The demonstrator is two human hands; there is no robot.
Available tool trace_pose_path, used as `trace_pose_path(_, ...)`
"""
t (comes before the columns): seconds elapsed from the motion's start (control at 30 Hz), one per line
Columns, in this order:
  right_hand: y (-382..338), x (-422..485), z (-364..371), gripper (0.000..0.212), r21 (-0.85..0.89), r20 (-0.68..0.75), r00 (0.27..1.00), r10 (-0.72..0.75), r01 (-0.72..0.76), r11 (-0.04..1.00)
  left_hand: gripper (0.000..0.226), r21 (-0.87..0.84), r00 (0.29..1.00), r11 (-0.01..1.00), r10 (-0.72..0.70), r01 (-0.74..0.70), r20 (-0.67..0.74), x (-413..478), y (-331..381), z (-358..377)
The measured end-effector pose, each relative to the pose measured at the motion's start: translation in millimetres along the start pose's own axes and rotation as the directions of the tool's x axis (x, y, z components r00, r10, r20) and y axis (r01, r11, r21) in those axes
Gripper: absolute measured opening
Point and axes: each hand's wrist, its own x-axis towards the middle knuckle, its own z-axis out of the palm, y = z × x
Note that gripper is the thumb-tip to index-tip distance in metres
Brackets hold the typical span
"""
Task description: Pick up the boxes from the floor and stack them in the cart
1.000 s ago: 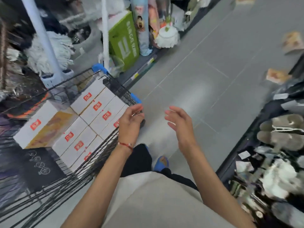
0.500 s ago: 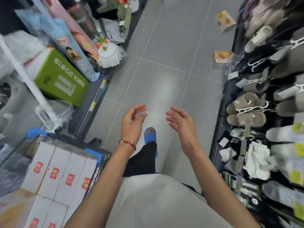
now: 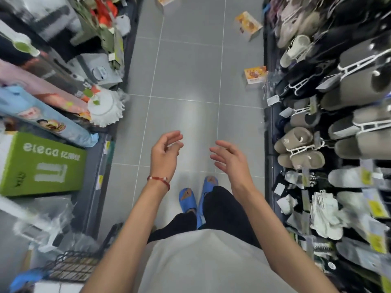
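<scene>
Three orange-and-white boxes lie on the grey aisle floor ahead: the nearest box [image 3: 255, 75] by the right shelf, a second box [image 3: 247, 23] farther along, a third box [image 3: 167, 0] at the top edge. My left hand [image 3: 166, 154] and my right hand [image 3: 229, 159] hover empty at waist height, fingers loosely curled, well short of the boxes. The black wire cart [image 3: 72, 265] with a blue handle shows only its corner at the bottom left, a white box [image 3: 57, 287] inside.
Left shelf holds a green carton [image 3: 42, 163], rolled mats [image 3: 44, 115] and a white mop head [image 3: 104, 109]. Right rack [image 3: 338, 123] hangs slippers and socks, jutting toward the aisle. My blue slippers [image 3: 198, 193] stand on the floor tiles between the shelves.
My view has swung from the cart toward the aisle, so the cart slid to the bottom left and the floor boxes came nearer. Both hands left the cart and stay empty.
</scene>
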Motion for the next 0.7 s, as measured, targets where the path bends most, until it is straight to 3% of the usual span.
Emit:
trace_pose_path(0.23,-54,88,14,0.019,0.044,0.001,1.000,-0.004,0.004,0.999,0.029,0.069,0.998,0.997,-0.048,0.045,0.039,85,36,40)
trace_pose_path(0.7,-234,298,-17,0.024,0.087,-0.060,0.998,0.020,-0.015,0.996,0.030,0.184,0.979,0.976,-0.140,0.112,0.149,295,152,177)
